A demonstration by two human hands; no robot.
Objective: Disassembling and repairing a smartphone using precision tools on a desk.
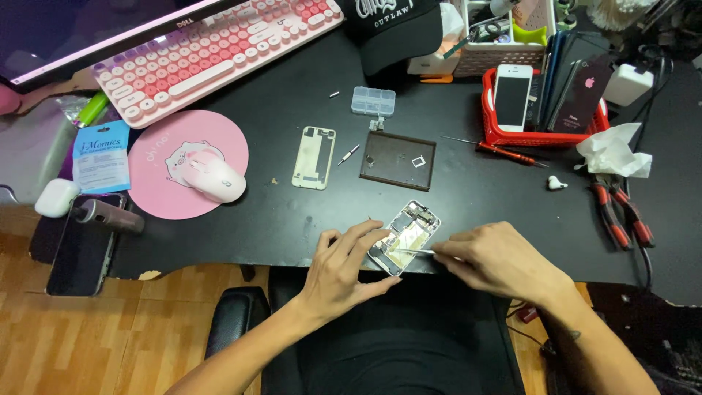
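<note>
An opened phone body with its insides showing lies at the near edge of the black desk. My left hand grips its lower left side. My right hand holds thin metal tweezers whose tips reach into the phone's lower part. A detached pale back cover lies further back, with a small screwdriver beside it. A dark brown tray holds a small white part.
A pink keyboard, a pink mouse pad with a mouse, a clear parts box, a red basket of phones, a red screwdriver, pliers, a tissue, an earbud and a black cap crowd the desk.
</note>
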